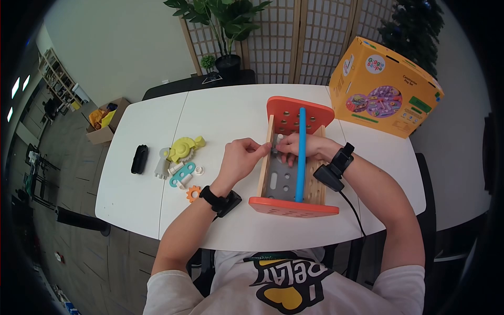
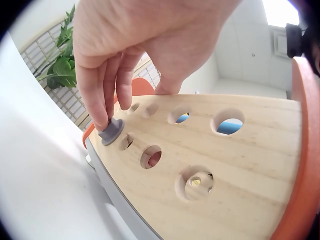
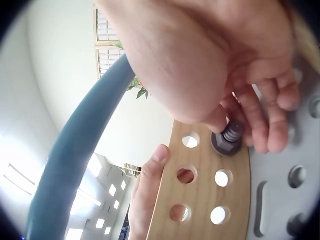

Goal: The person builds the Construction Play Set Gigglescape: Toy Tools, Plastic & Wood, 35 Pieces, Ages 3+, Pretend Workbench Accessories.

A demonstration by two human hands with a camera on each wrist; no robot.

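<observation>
The toy box [image 1: 294, 210] has red ends, wooden sides and a grey perforated floor. Outside its left wooden panel [image 2: 240, 160], my left hand [image 1: 239, 163] reaches down, fingertips pressed on a grey bolt head [image 2: 112, 132] and thumb over the panel's top edge. My right hand [image 1: 318, 147] passes under the blue bar [image 1: 301, 157] into the box. In the right wrist view, its thumb and fingers pinch around a dark grey nut [image 3: 222, 145] on the threaded bolt end [image 3: 233, 131], against the panel's inner face.
Left of the box lie a yellow-green geared piece [image 1: 182, 149], a teal strip [image 1: 182, 174], an orange gear [image 1: 193, 193] and white pieces. A black case [image 1: 139, 159] sits farther left. A large yellow box [image 1: 386, 86] stands at the back right of the white table [image 1: 226, 113].
</observation>
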